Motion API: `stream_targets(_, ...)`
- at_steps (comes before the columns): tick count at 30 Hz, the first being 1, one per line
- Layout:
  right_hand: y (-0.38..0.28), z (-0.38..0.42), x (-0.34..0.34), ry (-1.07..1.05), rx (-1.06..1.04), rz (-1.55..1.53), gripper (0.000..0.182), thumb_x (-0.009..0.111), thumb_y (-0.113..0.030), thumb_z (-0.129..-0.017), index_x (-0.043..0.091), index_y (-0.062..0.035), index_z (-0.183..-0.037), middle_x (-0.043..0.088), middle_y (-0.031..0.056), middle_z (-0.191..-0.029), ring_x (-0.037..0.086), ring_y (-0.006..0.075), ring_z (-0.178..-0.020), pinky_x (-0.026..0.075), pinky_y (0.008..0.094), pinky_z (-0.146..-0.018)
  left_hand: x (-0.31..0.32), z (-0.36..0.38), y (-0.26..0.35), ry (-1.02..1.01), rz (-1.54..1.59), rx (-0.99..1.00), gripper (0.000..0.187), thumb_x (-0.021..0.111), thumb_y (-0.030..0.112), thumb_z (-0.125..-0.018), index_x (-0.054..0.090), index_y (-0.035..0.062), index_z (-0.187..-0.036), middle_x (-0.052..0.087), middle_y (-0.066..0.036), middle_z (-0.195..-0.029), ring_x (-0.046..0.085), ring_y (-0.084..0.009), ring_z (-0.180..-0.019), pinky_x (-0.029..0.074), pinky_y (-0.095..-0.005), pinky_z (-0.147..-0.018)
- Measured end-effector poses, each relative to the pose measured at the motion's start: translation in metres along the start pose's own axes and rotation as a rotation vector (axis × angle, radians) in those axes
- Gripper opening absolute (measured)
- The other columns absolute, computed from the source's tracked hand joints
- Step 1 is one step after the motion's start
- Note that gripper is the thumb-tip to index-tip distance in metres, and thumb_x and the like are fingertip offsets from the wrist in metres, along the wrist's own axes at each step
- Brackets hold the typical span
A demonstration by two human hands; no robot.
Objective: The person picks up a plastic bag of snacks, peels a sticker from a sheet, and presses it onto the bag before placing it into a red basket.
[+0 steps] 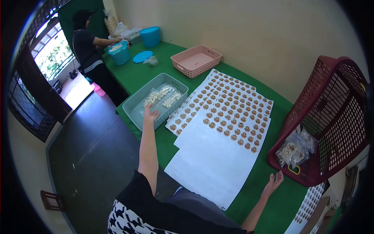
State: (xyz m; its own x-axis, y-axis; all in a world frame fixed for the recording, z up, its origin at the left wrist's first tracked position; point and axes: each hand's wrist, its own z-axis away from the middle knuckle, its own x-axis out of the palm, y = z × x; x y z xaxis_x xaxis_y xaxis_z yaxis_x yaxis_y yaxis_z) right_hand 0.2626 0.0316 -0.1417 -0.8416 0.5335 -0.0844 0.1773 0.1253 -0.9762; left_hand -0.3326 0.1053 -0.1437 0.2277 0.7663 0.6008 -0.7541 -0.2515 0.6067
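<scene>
My left hand [150,113] reaches over the near rim of a pale green plastic basket [135,100], fingers apart. Its fingertips are right at a clear plastic bag [152,98] of whitish finger-shaped snack pieces; a second such bag [171,100] lies beside it in the basket. My right hand [274,183] is on the right, fingers spread and nothing in them, close to the lower edge of a maroon laundry basket [327,111] lying tipped on its side. Inside that basket are several filled clear bags [293,149] with round stickers on them.
Sheets of round brown stickers [230,113] are stacked on the green table [165,156]. Behind them stands a pink basket [196,60]. At the far end, a person [86,43] in dark clothes reaches over a blue tub [119,54] of snacks, near a blue lid [142,57] and blue bucket [150,38].
</scene>
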Motion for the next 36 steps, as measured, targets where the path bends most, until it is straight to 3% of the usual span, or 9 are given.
stream_targets(8,0.01,0.033,-0.028,0.035,0.023,-0.035,0.041,0.049,-0.004,-0.077,0.034,-0.0009,-0.114,0.042,0.0117,-0.108,0.042,0.0199,-0.098,0.035,0.0288,-0.084,-0.006,-0.023,0.009,0.214,-0.029,0.09,0.064,0.058,0.023,-0.069,0.028,0.0067,-0.123,0.019,-0.009,-0.13,0.028,-0.0234,-0.115,0.028,-0.0439,-0.089)
stream_targets(10,0.004,0.041,-0.028,0.055,0.064,-0.015,0.043,0.049,-0.002,-0.075,0.033,-0.0002,-0.114,0.041,0.0134,-0.107,0.04,0.0211,-0.098,0.034,0.0325,-0.085,0.0,-0.016,0.003,0.218,-0.249,0.589,0.056,0.058,0.019,-0.071,0.034,0.001,-0.119,0.029,-0.011,-0.126,0.034,-0.0235,-0.112,0.029,-0.0379,-0.089)
stream_targets(11,-0.001,0.045,-0.026,0.065,0.066,-0.015,0.043,0.049,-0.002,-0.075,0.033,-0.0002,-0.114,0.041,0.0134,-0.107,0.04,0.0211,-0.098,0.034,0.0325,-0.085,0.001,-0.011,-0.001,0.208,-0.254,0.586,0.056,0.058,0.019,-0.071,0.034,0.001,-0.119,0.029,-0.011,-0.126,0.034,-0.0235,-0.112,0.029,-0.0379,-0.089)
stream_targets(13,-0.013,0.052,-0.022,0.07,0.06,0.05,0.044,0.049,-0.002,-0.074,0.033,-0.0003,-0.114,0.042,0.0132,-0.105,0.041,0.021,-0.098,0.033,0.0325,-0.085,0.027,0.064,-0.01,0.39,-0.741,1.215,0.046,0.056,0.014,-0.074,0.038,-0.0029,-0.114,0.038,-0.012,-0.118,0.039,-0.0236,-0.107,0.029,-0.0333,-0.089)
stream_targets(16,-0.029,0.06,-0.008,0.024,0.035,0.083,0.044,0.051,-0.002,-0.073,0.034,0.0,-0.113,0.042,0.0132,-0.104,0.041,0.0213,-0.1,0.033,0.0327,-0.086,0.041,0.137,-0.028,0.174,-0.654,1.204,0.041,0.052,0.01,-0.077,0.038,-0.0037,-0.113,0.042,-0.012,-0.112,0.041,-0.0216,-0.104,0.028,-0.0329,-0.091)
stream_targets(25,-0.099,0.074,0.072,-0.687,0.138,-0.148,0.047,0.057,-0.015,-0.074,0.035,-0.001,-0.113,0.042,0.0123,-0.113,0.044,0.0199,-0.098,0.037,0.0313,-0.082,0.049,0.286,-0.13,-0.748,-0.544,0.294,0.045,0.051,-0.005,-0.072,0.032,-0.0029,-0.114,0.039,-0.01,-0.108,0.042,-0.0182,-0.099,0.038,-0.029,-0.08)
stream_targets(33,-0.091,0.076,0.087,-0.848,0.401,-0.318,0.024,0.043,-0.014,-0.085,0.047,0.0022,-0.103,0.052,0.0035,-0.091,0.046,0.01,-0.084,0.038,0.0248,-0.075,0.037,0.314,-0.172,-0.74,-0.57,0.316,0.047,0.054,0.004,-0.075,0.032,0.0025,-0.116,0.041,-0.01,-0.106,0.045,-0.0182,-0.095,0.044,-0.0275,-0.073)
stream_targets(35,-0.075,0.07,0.085,-0.789,0.435,-0.291,0.025,0.044,-0.015,-0.084,0.048,0.0023,-0.101,0.053,0.0053,-0.089,0.048,0.012,-0.083,0.038,0.0249,-0.075,0.029,0.296,-0.165,-0.783,-0.671,-0.505,0.041,0.053,0.011,-0.079,0.034,0.0018,-0.115,0.05,-0.008,-0.096,0.051,-0.0136,-0.085,0.045,-0.0257,-0.071)
stream_targets(36,-0.064,0.066,0.085,-0.735,0.466,-0.261,0.025,0.045,-0.016,-0.084,0.049,0.0024,-0.1,0.054,0.0071,-0.087,0.05,0.0141,-0.081,0.038,0.025,-0.074,0.026,0.295,-0.169,-0.802,-0.693,-0.382,0.031,0.048,0.015,-0.083,0.04,0.0007,-0.109,0.054,-0.006,-0.089,0.053,-0.0102,-0.077,0.046,-0.0238,-0.066)
